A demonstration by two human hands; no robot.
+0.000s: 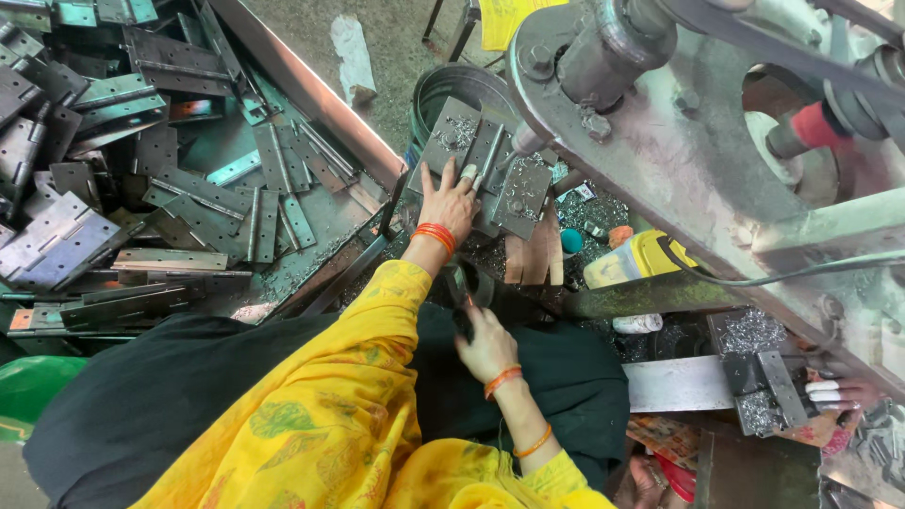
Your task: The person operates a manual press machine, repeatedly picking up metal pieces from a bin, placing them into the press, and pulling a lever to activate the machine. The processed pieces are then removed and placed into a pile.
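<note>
My left hand [451, 200] lies flat, fingers spread, on the grey steel hinge plate [485, 165] that sits under the spindle of the big grey drill press [679, 141]; one fingertip wears a pale wrap. The hand presses the plate without closing around it. That plate lies open at about twelve o'clock from my lap, dusted with bright metal shavings, and an orange bangle ring sits on the wrist.

My right hand [487, 344] is curled around a dark handle [464, 302] at about one o'clock from my yellow sleeve [377, 377]; the handle is mostly hidden by the fingers, so I cannot tell its shape. Orange bangles circle that wrist too.

At ten o'clock a metal tray [311, 94] holds a heap of loose grey steel hinges [141, 179], lying crosswise over one another. At two o'clock from the right hand a yellow plastic bottle [632, 264] lies on its side among the swarf. At four o'clock another person's hand [839, 391], its fingertips taped white, rests beside a second small hinge plate [764, 382] covered in shavings.
</note>
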